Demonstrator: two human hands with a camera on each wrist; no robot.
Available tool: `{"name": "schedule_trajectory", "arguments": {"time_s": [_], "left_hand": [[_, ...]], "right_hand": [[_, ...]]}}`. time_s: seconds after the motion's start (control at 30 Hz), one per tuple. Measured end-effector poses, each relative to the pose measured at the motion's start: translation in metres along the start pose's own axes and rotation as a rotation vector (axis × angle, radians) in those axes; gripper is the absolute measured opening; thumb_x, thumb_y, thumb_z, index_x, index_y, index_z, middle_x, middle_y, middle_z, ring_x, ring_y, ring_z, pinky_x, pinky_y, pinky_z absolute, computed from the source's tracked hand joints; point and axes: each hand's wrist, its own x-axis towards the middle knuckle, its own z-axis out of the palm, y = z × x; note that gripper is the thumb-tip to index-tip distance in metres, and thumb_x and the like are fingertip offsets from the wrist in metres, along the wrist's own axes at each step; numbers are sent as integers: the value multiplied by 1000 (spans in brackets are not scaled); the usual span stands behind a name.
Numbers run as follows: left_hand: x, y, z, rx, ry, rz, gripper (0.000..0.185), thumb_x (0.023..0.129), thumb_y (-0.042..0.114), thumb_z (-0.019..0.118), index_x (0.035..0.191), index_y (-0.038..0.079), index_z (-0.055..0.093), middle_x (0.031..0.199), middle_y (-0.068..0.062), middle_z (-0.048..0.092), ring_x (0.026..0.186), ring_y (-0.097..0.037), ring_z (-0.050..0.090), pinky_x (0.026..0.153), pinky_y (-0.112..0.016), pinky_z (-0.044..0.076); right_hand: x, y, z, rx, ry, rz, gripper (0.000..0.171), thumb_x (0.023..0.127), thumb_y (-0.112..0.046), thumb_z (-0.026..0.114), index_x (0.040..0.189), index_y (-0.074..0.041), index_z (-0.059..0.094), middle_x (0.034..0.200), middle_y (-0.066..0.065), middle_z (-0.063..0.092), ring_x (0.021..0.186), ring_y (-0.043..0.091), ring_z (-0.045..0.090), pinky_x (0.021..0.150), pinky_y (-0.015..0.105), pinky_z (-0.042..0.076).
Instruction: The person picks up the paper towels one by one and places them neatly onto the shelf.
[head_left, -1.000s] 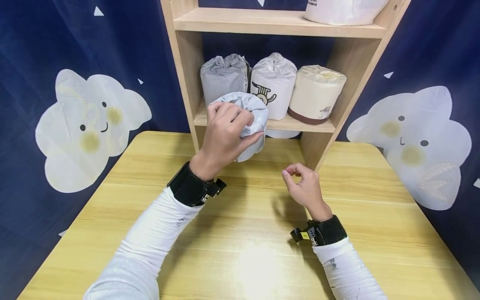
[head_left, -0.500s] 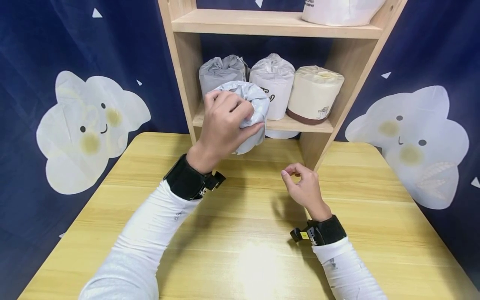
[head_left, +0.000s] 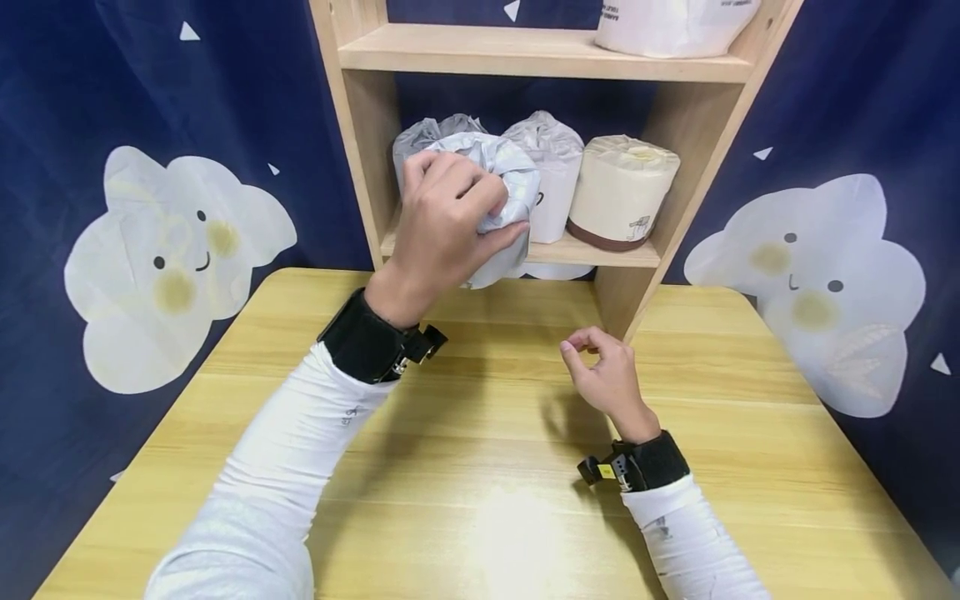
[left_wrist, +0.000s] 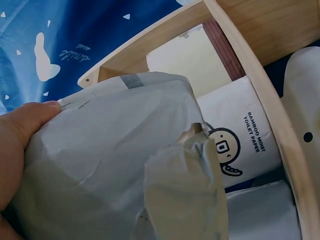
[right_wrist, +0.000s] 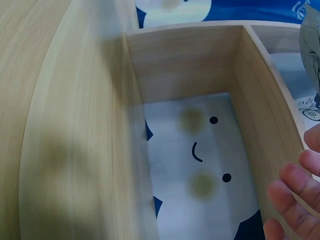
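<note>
The head view looks forward and down over the table (head_left: 480, 467) toward the shelf (head_left: 525, 50) at frame top. The left wrist view sits very close to a grey wrapped roll (left_wrist: 110, 165). The right wrist view faces the shelf's lower opening (right_wrist: 190, 75); all share the shelf.

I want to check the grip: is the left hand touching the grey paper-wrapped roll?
Touching. The head view shows the left hand with fingers curled around the grey paper-wrapped roll.
</note>
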Motion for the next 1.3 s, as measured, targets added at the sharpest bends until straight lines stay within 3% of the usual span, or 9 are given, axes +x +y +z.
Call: {"name": "schedule_trajectory", "arguments": {"time_s": [0.37,0.83,1.3], "left_hand": [[18,-1,0,18,7,24,31,80,24,79,76,3,56,77,-10,59,87,-31,57,90,-47,32],[37,-6,-5,2,76,56,32,79,21,80,75,2,55,76,-10,58,84,-31,55,92,-46,31],[45,-4,-9,8,57,60,31,84,24,76,77,1,56,76,-11,58,86,-30,55,91,-45,30]], "right_hand": [[1,1,-3,3,7,-2,6,81,-4,72,80,-2,66,75,10,66,69,33,63,67,47,50],[1,0,-5,8,8,9,6,81,-4,71,81,-2,66,75,10,66,70,30,63,68,49,50],[1,2,-5,10,9,-5,5,82,-3,71,80,-1,66,74,10,66,69,32,62,66,51,49]]}}
